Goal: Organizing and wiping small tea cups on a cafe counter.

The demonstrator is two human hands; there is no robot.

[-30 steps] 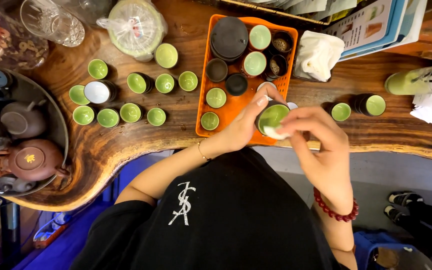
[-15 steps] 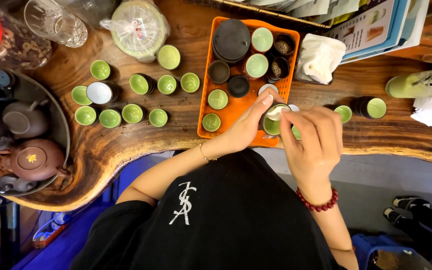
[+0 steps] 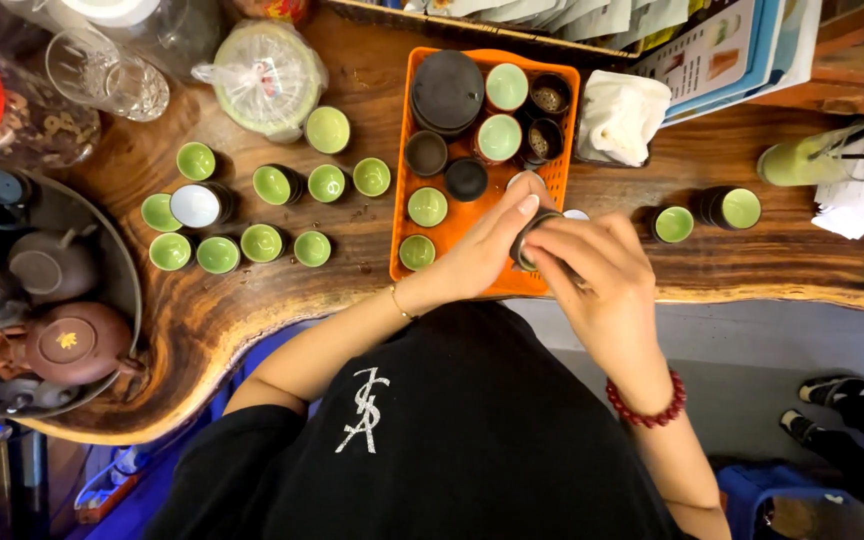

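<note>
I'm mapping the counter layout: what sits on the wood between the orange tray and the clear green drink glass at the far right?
In the head view, between the orange tray and the drink glass lie a white folded cloth and three green-lined cups.

Tea shop counter, live-edge wooden slab [image 3: 282, 300], rows of small green cups [image 3: 262, 243], clay teapots [image 3: 77, 343]

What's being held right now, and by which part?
A small dark cup, gripped by its side wall in the left hand. The right hand covers its mouth from above, hiding the inside.
</note>
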